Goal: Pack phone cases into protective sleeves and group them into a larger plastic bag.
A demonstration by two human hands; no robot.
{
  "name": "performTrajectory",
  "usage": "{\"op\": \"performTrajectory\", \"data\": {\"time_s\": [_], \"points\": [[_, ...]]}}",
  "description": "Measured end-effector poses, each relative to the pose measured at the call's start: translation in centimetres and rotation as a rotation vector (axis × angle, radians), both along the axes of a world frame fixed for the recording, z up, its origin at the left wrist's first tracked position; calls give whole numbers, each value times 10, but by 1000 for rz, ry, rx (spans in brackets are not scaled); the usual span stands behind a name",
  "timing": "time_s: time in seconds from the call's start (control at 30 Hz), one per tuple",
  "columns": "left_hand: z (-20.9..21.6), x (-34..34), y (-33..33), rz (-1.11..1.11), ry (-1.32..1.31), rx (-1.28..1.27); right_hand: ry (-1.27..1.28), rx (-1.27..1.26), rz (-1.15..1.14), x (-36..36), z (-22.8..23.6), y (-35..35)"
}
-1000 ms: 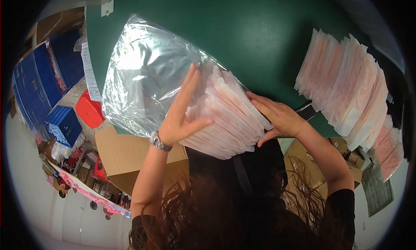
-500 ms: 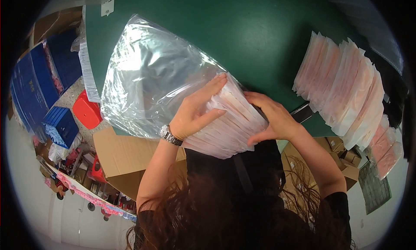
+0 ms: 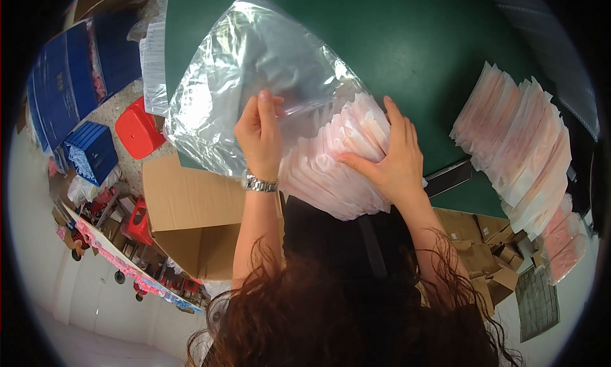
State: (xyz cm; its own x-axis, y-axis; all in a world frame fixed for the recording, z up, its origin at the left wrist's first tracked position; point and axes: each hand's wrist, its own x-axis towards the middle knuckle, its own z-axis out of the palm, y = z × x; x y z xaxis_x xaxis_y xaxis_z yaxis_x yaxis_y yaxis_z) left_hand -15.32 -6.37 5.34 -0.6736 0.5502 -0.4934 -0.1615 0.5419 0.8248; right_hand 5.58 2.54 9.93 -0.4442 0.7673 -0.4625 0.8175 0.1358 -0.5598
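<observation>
A large clear plastic bag (image 3: 213, 87) lies flat across the green table, its near edge by my hands. My left hand (image 3: 261, 134), with a metal watch on the wrist, is raised over the bag; its thumb and fingers are pinched together on the thin film. Beside it, a stack of thin pale-pink packets in white wrapping (image 3: 337, 150) sits at the table's near edge, against my front. My right hand (image 3: 391, 157) clasps the stack's right end, thumb across the top and fingers along the far side.
More pink packets (image 3: 515, 150) lie in a long row on the right of the green table (image 3: 414, 42). A dark flat object (image 3: 449, 178) rests near the edge. Cardboard boxes (image 3: 197, 195), a red stool (image 3: 139, 128) and a blue crate (image 3: 92, 152) stand to the left.
My left hand has come off the stack and moved up-left onto the bag, fingers drawn together. My right hand has shifted its hold, thumb now across the stack's top.
</observation>
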Motion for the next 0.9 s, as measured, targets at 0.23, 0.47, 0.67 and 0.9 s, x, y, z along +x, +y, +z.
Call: {"op": "performTrajectory", "data": {"time_s": [0.23, 0.47, 0.67, 0.9], "points": [[51, 2, -58, -588, 73, -328, -67, 31, -2, 7, 1, -2], [47, 48, -52, -624, 85, -118, -112, -81, -62, 6, 4, -5], [74, 65, -66, -631, 164, -218, 44, -44, -41, 19, 22, -24], [66, 72, -86, -620, 157, -215, 32, 5, 41, 26, 24, -38]]}}
